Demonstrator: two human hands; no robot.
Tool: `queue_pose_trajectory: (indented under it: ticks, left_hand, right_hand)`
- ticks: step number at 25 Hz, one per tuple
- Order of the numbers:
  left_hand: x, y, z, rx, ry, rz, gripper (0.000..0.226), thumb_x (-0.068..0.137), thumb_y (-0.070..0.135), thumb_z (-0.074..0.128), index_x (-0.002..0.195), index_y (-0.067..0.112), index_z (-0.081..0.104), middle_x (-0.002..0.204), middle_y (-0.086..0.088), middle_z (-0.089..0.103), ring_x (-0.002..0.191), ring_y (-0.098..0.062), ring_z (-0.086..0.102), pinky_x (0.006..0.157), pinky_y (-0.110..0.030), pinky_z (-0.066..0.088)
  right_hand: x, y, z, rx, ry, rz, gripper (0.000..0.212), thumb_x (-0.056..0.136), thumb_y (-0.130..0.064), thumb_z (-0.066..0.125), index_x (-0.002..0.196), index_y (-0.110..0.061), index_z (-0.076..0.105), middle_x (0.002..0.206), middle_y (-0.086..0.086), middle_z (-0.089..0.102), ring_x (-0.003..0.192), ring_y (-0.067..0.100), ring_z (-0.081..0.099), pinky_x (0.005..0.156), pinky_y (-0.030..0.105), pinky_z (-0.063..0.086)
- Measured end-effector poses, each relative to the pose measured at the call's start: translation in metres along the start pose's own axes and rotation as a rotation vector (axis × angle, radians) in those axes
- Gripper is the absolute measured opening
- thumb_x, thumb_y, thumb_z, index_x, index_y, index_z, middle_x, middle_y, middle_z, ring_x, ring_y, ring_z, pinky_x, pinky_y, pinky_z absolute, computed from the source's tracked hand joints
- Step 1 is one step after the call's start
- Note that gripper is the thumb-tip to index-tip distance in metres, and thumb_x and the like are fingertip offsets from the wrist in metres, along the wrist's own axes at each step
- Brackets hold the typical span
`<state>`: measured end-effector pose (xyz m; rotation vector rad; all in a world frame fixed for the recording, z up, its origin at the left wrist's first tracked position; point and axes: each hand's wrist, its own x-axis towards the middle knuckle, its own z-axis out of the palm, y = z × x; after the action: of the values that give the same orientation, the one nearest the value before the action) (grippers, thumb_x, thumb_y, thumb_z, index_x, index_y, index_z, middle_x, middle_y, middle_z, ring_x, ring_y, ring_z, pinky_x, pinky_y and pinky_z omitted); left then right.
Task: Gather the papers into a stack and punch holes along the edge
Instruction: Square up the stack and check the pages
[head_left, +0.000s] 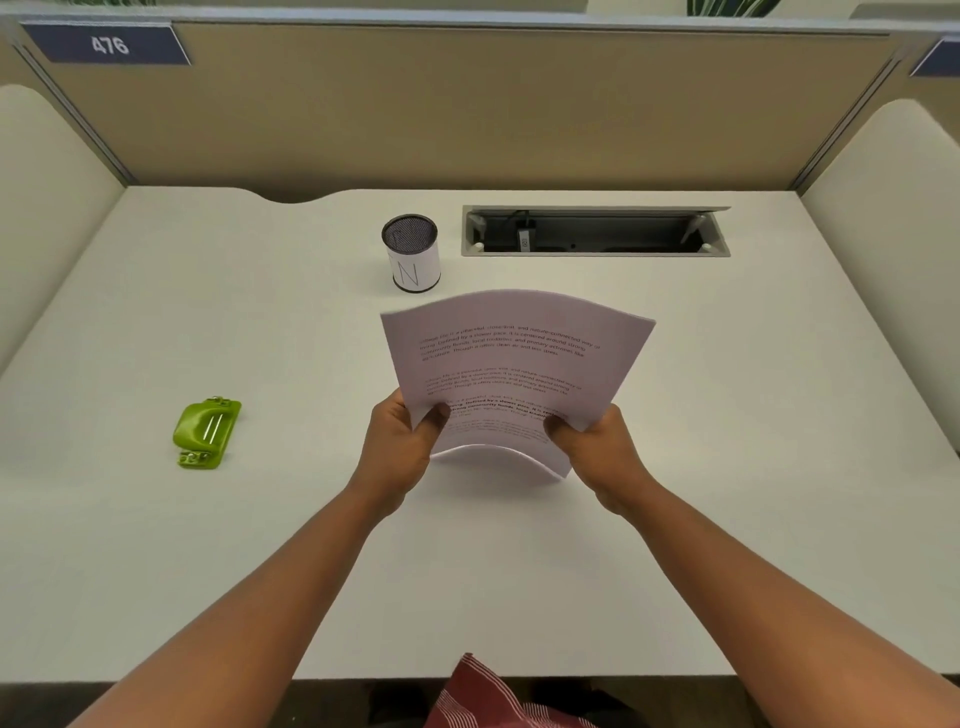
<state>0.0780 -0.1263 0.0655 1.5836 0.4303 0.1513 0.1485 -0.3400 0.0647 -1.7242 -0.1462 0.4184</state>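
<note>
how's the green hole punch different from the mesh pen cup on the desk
The hole punch is bright green, low and flat; the pen cup is a white-wrapped dark mesh cylinder standing upright. The punch lies at the near left, the cup farther back near the middle. Both rest untouched on the desk.

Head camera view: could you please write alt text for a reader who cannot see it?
Two bare hands, left hand and right hand, hold a stack of printed papers upright over a white desk, gripping its lower corners. A green hole punch lies at left, apart from the papers; a mesh pen cup stands behind them.
</note>
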Motion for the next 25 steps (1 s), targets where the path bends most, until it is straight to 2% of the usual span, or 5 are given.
queue_pose_trajectory:
  ticks: [5, 9, 15, 20, 25]
  left_hand:
    - [0.001, -0.006, -0.003, -0.008, -0.028, -0.021, 0.03, 0.101, 0.009, 0.058, 0.114, 0.034, 0.067, 0.106, 0.018, 0.076, 0.101, -0.005, 0.069, 0.081, -0.016, 0.056]
    - [0.003, -0.007, -0.006, -0.021, -0.02, -0.043, 0.019, 0.101, 0.018, 0.059, 0.111, 0.029, 0.071, 0.104, 0.013, 0.078, 0.099, -0.01, 0.072, 0.084, -0.022, 0.058]
    - [0.015, 0.0, -0.02, -0.249, 0.081, -0.16, 0.015, 0.099, 0.014, 0.062, 0.11, 0.017, 0.072, 0.106, 0.001, 0.079, 0.101, -0.021, 0.074, 0.086, -0.037, 0.058]
    - [0.021, 0.002, -0.016, -0.564, 0.124, -0.276, 0.025, 0.1, 0.012, 0.059, 0.122, 0.019, 0.067, 0.12, -0.003, 0.075, 0.11, -0.023, 0.071, 0.09, -0.045, 0.056]
    - [0.018, 0.0, 0.005, -0.694, 0.147, -0.349, 0.027, 0.1, 0.009, 0.058, 0.124, 0.018, 0.066, 0.121, -0.006, 0.075, 0.112, -0.024, 0.071, 0.091, -0.046, 0.056]
  right_hand:
    - [-0.001, 0.0, 0.0, -0.018, -0.043, 0.031, 0.053, 0.089, 0.003, 0.055, 0.093, -0.047, 0.073, 0.104, -0.004, 0.076, 0.103, 0.023, 0.069, 0.094, 0.046, 0.057]
    - [0.002, 0.004, -0.005, -0.07, -0.048, 0.045, 0.024, 0.09, -0.008, 0.061, 0.103, -0.024, 0.072, 0.104, 0.009, 0.075, 0.102, 0.035, 0.068, 0.091, 0.056, 0.056]
    - [0.004, -0.012, -0.025, 0.275, -0.143, 0.182, 0.027, 0.089, 0.003, 0.068, 0.115, -0.003, 0.068, 0.112, 0.011, 0.076, 0.096, 0.025, 0.074, 0.078, 0.031, 0.059]
    - [0.001, -0.002, -0.011, 0.696, -0.083, 0.341, 0.037, 0.079, -0.003, 0.07, 0.113, -0.016, 0.067, 0.108, 0.006, 0.073, 0.081, 0.016, 0.067, 0.074, 0.029, 0.049]
    - [-0.006, 0.002, 0.03, 0.825, -0.028, 0.301, 0.038, 0.091, 0.005, 0.06, 0.124, -0.015, 0.062, 0.125, 0.006, 0.072, 0.11, 0.021, 0.07, 0.089, 0.034, 0.059]
